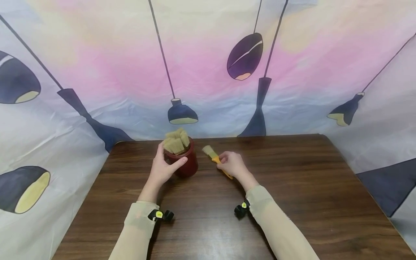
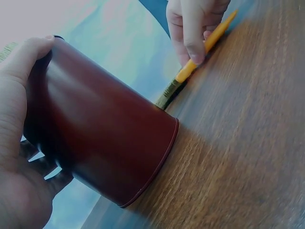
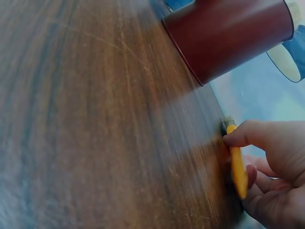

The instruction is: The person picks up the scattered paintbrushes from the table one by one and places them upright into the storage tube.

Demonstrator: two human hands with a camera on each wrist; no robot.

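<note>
A dark red cylindrical pot (image 1: 190,164) stands upright on the wooden table, with several pale-bristled brushes (image 1: 175,143) poking out of its top, bristles up. My left hand (image 1: 161,168) is wrapped around the pot's left side, the thumb across its front near the rim. To the right of the pot, my right hand (image 1: 234,165) pinches the yellow handle of a paintbrush (image 2: 215,39) between thumb and fingers. The brush's pale bristles (image 1: 208,151) point away and to the left. It lies low at the tabletop; whether it touches the wood I cannot tell.
The dark brown table (image 1: 292,180) ends at its back edge against a hanging cloth (image 1: 208,72) printed with lamps. Each wrist bears a small black camera (image 1: 240,211) on a strap.
</note>
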